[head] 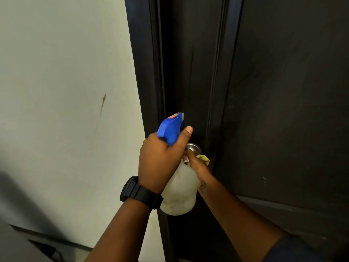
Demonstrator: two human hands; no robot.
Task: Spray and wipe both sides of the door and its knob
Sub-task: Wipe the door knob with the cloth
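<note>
Left hand [158,163], black watch [136,191] on the wrist, grips the neck of the spray bottle [179,191]. The thumb lies along its blue head [170,129], nozzle facing the dark door [283,91]. Right hand [200,171] holds a bunched yellow cloth [204,159] against the steel knob [194,147], just beyond the bottle; its fingers are mostly hidden. Pale wall [66,72] to the left.

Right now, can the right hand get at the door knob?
Likely yes: the right hand, holding a yellow cloth, is right at the knob; the left hand holds the spray bottle nearer the camera.
</note>
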